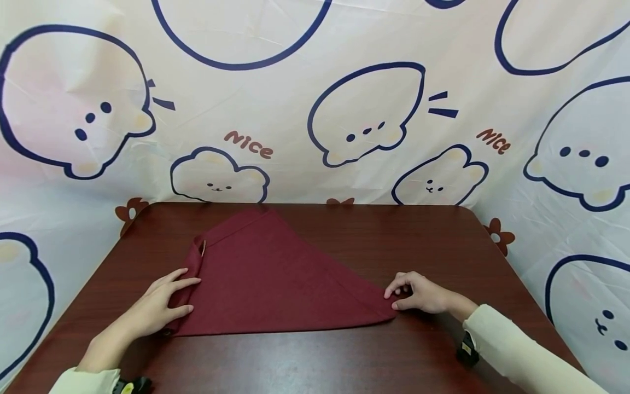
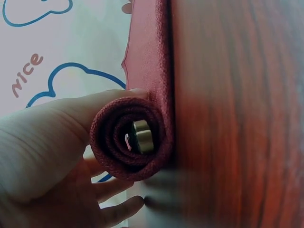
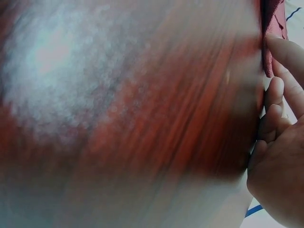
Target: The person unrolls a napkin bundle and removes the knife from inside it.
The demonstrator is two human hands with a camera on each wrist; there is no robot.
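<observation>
A pale printed sheet (image 1: 364, 183) hangs behind and along both sides, its blue-outlined creatures cut off at the edges of view, some brown flowers half hidden by the counter. The dark red-brown counter (image 1: 423, 246) spreads out in front of it, its near edge out of view.

Lying across the middle and left of the counter is a maroon cloth (image 1: 275, 279), tapering to a corner on the right. Its left side is rolled into a tube; the layers coil tightly at the near end, but I can't make out how far they wind inside.

Cream sleeves (image 1: 526, 350) come in from the bottom, the left one mostly cut off. The left hand (image 1: 155, 306) lies over the roll, fingers and thumb spread across it. The right hand (image 1: 424, 294) has its fingers bent, thumb and forefinger at the cloth's right corner; whether they pinch it or only touch it, I cannot tell.

A dark wrist device (image 1: 467, 349) sits below the right cuff; its left-hand twin is clipped by the bottom edge. Smallest, a brass-coloured piece (image 2: 143, 137) shows inside the roll's end, the rest hidden by the coils.
</observation>
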